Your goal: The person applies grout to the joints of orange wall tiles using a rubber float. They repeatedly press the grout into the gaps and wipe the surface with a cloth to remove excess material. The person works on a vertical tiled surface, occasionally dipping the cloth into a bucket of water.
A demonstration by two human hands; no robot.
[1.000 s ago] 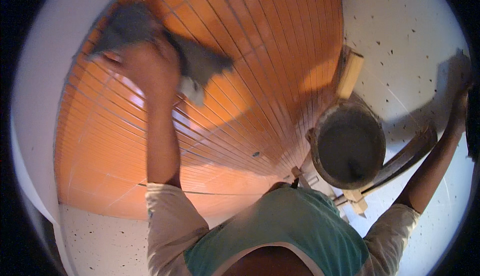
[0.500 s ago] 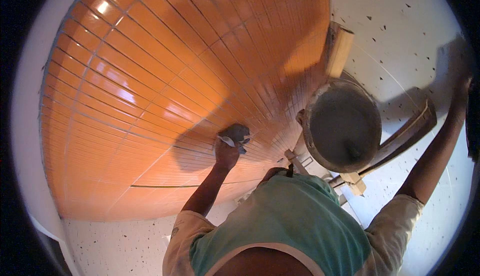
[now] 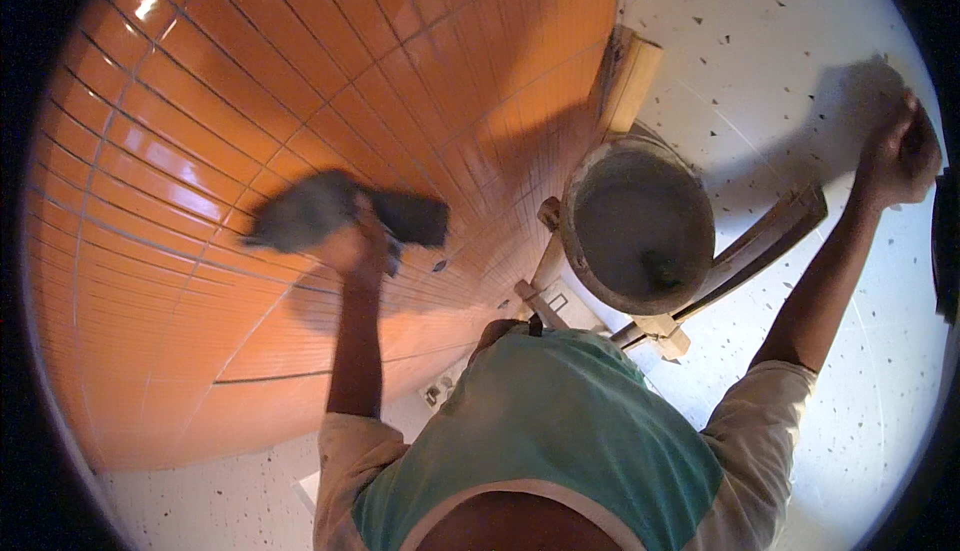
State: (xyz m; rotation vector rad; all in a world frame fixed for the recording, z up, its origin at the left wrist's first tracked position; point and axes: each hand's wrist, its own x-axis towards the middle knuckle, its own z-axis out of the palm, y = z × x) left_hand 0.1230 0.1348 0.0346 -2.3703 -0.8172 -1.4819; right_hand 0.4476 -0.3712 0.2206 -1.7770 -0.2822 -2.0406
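Observation:
My left hand (image 3: 355, 246), blurred by motion, grips a dark grey float (image 3: 300, 213) over the orange tiled wall (image 3: 230, 71) with grey joint lines. The float's dark pad spreads to both sides of my fingers and hides part of them. My right hand (image 3: 897, 156) is at the far right, against the speckled white surface (image 3: 760, 71), with its fingers curled; what they hold, if anything, I cannot make out. Between my arms stands a round dirty bucket (image 3: 635, 226) with grey mixture inside.
A pale wooden block (image 3: 635, 81) lies beyond the bucket along the tiles' edge. A long dark plank (image 3: 760, 241) and short wooden pieces (image 3: 655, 336) lie around the bucket. My green-fronted shirt fills the lower middle.
My left hand swept down and right from the upper left, then back up and left with the float. My right hand shows more fully now. The whole view has shifted.

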